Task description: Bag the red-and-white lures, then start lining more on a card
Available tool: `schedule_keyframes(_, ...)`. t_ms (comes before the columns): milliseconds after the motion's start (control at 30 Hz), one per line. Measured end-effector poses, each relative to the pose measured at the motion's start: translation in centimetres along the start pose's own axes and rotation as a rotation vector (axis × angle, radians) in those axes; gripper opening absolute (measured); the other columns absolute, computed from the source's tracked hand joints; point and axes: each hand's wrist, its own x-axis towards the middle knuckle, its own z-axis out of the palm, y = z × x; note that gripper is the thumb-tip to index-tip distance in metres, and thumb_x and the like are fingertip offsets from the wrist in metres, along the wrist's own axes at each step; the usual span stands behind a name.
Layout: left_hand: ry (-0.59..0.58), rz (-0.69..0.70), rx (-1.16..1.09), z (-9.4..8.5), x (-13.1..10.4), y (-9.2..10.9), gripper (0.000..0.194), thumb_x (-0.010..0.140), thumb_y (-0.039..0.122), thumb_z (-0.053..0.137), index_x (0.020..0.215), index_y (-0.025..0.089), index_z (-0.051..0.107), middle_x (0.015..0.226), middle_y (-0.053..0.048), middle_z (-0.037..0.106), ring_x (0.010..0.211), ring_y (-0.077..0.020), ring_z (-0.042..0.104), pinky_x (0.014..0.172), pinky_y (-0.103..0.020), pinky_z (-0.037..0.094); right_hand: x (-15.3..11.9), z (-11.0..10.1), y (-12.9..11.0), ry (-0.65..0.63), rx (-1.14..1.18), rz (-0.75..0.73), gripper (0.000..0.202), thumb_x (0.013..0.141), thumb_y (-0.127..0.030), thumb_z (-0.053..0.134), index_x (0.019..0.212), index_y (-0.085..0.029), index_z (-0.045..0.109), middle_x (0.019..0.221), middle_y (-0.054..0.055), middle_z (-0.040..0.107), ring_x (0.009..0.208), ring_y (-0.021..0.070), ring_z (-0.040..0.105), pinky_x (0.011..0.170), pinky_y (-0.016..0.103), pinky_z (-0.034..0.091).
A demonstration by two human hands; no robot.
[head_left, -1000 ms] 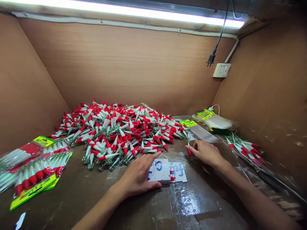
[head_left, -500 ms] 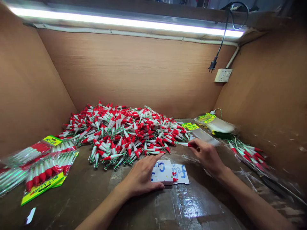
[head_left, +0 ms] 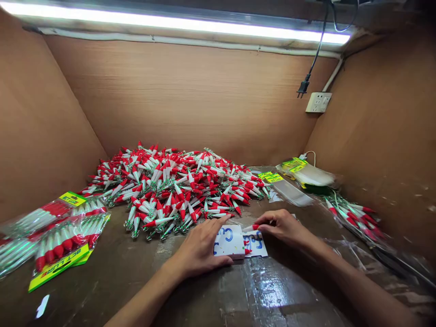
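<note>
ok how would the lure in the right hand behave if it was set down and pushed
The lure would probably roll: those in the pile look round and tapered. Their spiky green ends suggest it might also snag on neighbours.

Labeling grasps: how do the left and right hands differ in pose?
The left hand spreads wide around the white box; the right hand pinches the red end of a lure. The left hand covers the box's left end; the right hand is beyond its right end. Both are bare.
</note>
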Motion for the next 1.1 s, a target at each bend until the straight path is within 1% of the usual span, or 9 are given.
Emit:
schedule_keyframes(133, 0.019, 0.013, -0.017, 0.5, 0.0, -0.1, 0.108, 0.070, 0.049, 0.084, 0.152, 0.040, 0.014, 0.143, 0.003, 0.044, 0.124, -0.0215, 0.046, 0.105, -0.038, 0.040, 0.5, 3.4, -1.0, 0.096, 0.000, -0.068, 0.022, 0.098, -0.034, 0.059, 0.102, -0.020, 0.075, 0.093, 0.001, 0.055, 0.082, 0.0244, 0.052, 0.071, 0.030, 0.034)
schedule_keyframes(267, 0.012, 0.030, -0.024, 0.7, -0.1, -0.1, 0.110, 0.068, 0.053, 0.084, 0.153, 0.035, 0.016, 0.140, -0.001, 0.047, 0.122, -0.0233, 0.047, 0.104, -0.038, 0.041, 0.9, 4.7, -1.5, 0.006, 0.036, -0.130, 0.018, 0.096, -0.029, 0.059, 0.098, -0.019, 0.074, 0.087, 0.002, 0.053, 0.082, 0.0268, 0.049, 0.072, 0.032, 0.033)
schedule_keyframes(500, 0.012, 0.043, -0.024, 0.9, -0.3, -0.1, 0.112, 0.068, 0.056, 0.083, 0.154, 0.034, 0.016, 0.139, -0.005, 0.047, 0.121, -0.0274, 0.047, 0.102, -0.043, 0.042, 0.6, 4.0, -1.3, -0.161, 0.008, -0.139, 0.024, 0.104, -0.033, 0.054, 0.101, -0.024, 0.077, 0.094, 0.003, 0.051, 0.089, 0.0276, 0.048, 0.079, 0.034, 0.033)
schedule_keyframes(600, -0.003, 0.065, -0.011, 0.6, -0.2, 0.0, 0.102, 0.067, 0.058, 0.083, 0.149, 0.031, 0.027, 0.139, -0.006, 0.046, 0.122, -0.0282, 0.046, 0.103, -0.044, 0.041, 0.8, 3.0, -1.2, -0.237, 0.051, -0.108, 0.023, 0.105, -0.036, 0.057, 0.106, -0.023, 0.076, 0.095, 0.002, 0.052, 0.088, 0.0266, 0.050, 0.079, 0.032, 0.035)
schedule_keyframes(700, -0.022, 0.080, 0.018, 0.2, -0.3, 0.2, 0.083, 0.068, 0.060, 0.082, 0.135, 0.031, 0.043, 0.129, -0.004, 0.051, 0.116, -0.0270, 0.049, 0.098, -0.044, 0.044, 2.0, 2.1, -0.7, -0.096, 0.069, -0.096, 0.027, 0.105, -0.036, 0.056, 0.113, -0.018, 0.074, 0.100, 0.002, 0.052, 0.087, 0.0254, 0.052, 0.076, 0.029, 0.038)
schedule_keyframes(800, -0.059, 0.083, 0.040, 0.1, -0.5, 0.3, 0.081, 0.070, 0.059, 0.080, 0.137, 0.032, 0.043, 0.126, -0.004, 0.050, 0.114, -0.0262, 0.048, 0.098, -0.043, 0.045, 4.3, 2.6, 0.0, 0.057, -0.027, -0.163, 0.024, 0.102, -0.028, 0.055, 0.113, -0.016, 0.073, 0.099, 0.002, 0.053, 0.086, 0.0244, 0.053, 0.074, 0.028, 0.038)
schedule_keyframes(867, -0.108, 0.094, 0.069, 0.3, -0.7, 0.3, 0.089, 0.075, 0.061, 0.076, 0.148, 0.036, 0.031, 0.137, -0.006, 0.043, 0.124, -0.0289, 0.043, 0.106, -0.048, 0.041, 6.1, 3.7, 0.2, 0.051, -0.172, -0.184, 0.016, 0.098, -0.010, 0.062, 0.107, -0.017, 0.073, 0.095, 0.000, 0.053, 0.083, 0.0221, 0.053, 0.073, 0.026, 0.038)
schedule_keyframes(933, -0.158, 0.103, 0.108, 0.4, -1.0, 0.3, 0.091, 0.082, 0.064, 0.068, 0.154, 0.036, 0.020, 0.149, -0.009, 0.030, 0.135, -0.0326, 0.033, 0.112, -0.053, 0.033, 7.9, 5.0, 0.1, 0.009, -0.439, -0.130, 0.026, 0.096, 0.007, 0.078, 0.100, -0.017, 0.073, 0.091, -0.002, 0.051, 0.080, 0.0206, 0.053, 0.070, 0.024, 0.037)
schedule_keyframes(1100, -0.175, 0.091, 0.150, 0.5, -1.3, 0.4, 0.081, 0.089, 0.064, 0.058, 0.155, 0.033, 0.021, 0.153, -0.010, 0.024, 0.140, -0.0324, 0.024, 0.117, -0.053, 0.026, 10.1, 6.6, -1.0, -0.035, -0.671, -0.064, 0.044, 0.084, 0.011, 0.103, 0.084, -0.016, 0.068, 0.083, -0.003, 0.051, 0.077, 0.0233, 0.052, 0.058, 0.024, 0.030)
